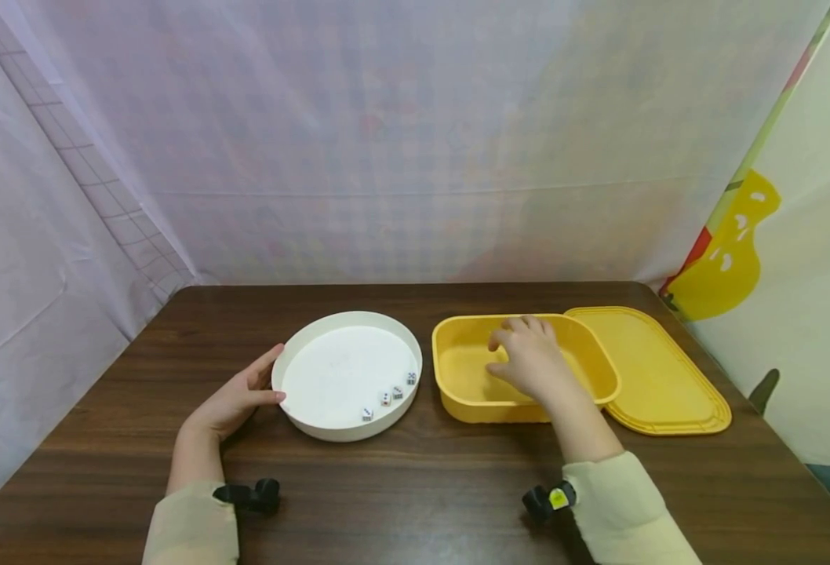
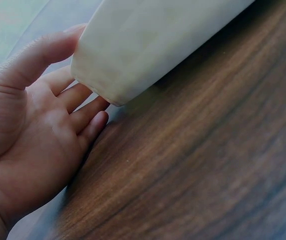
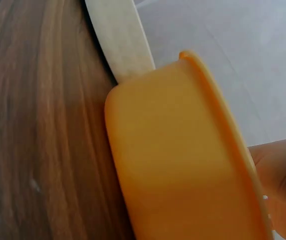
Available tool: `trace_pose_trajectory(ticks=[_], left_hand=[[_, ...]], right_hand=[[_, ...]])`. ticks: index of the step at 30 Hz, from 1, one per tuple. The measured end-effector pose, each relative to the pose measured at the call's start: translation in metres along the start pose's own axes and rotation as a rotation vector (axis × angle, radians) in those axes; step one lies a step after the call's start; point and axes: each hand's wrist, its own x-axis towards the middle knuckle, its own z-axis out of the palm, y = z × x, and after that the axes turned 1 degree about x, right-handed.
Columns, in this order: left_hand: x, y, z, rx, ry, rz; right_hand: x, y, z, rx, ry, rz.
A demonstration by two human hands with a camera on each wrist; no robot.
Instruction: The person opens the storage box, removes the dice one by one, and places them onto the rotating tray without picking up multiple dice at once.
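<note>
In the head view, several white dice lie along the lower right inside a white round tray. At the tray's left edge my left hand holds it, thumb at the rim and fingers against the outer wall. The left wrist view has that hand beside the pale side wall. My right hand is over a yellow rectangular container, fingers bent and thumb apart from them. In the right wrist view, the container's wall hides most of the hand; no held thing is discernible.
A yellow lid lies flat at the right, partly behind the container. Beneath everything is a dark wooden table. Pale cloth hangs behind it, and a yellow cut-out shape is beyond the right edge.
</note>
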Motion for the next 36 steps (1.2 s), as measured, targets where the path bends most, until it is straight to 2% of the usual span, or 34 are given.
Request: trace_pose_trajectory(ticks=[21,36], left_hand=[[0.001,-0.001,0.0,-0.004,0.004,0.001],[0.001,-0.002,0.0,-0.001,0.001,0.004]], right_hand=[[-0.003,0.032,0.011,-0.032,-0.004,0.081],[-0.006,0.043,0.012,-0.013,-0.018,0.133]])
